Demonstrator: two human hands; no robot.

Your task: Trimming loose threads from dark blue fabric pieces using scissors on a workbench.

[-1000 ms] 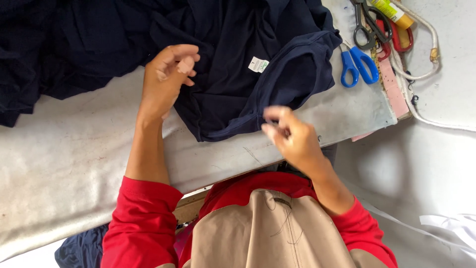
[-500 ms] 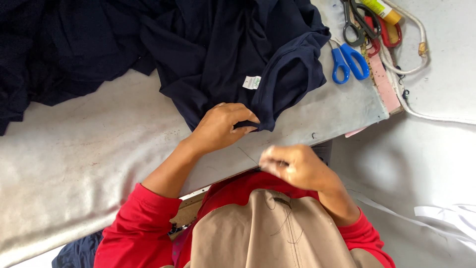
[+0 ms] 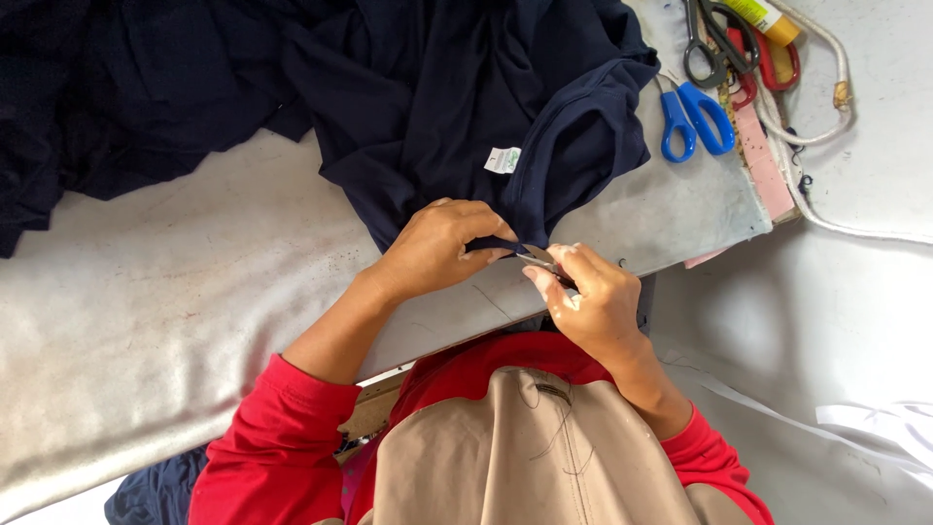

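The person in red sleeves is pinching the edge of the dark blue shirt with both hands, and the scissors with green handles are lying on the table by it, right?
Nearly. The head view shows the scissors have blue handles, not green. Otherwise yes: left hand and right hand pinch the dark blue shirt at the table edge.

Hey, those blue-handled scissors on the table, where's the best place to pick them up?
Probably by the blue loops, coming from the table's near edge: the handles of the blue-handled scissors point toward the person and lie free, while the blades point away among other tools.

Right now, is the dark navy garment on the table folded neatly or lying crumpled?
Crumpled. The navy garment lies bunched in loose folds across the table; the left hand pinches its edge.
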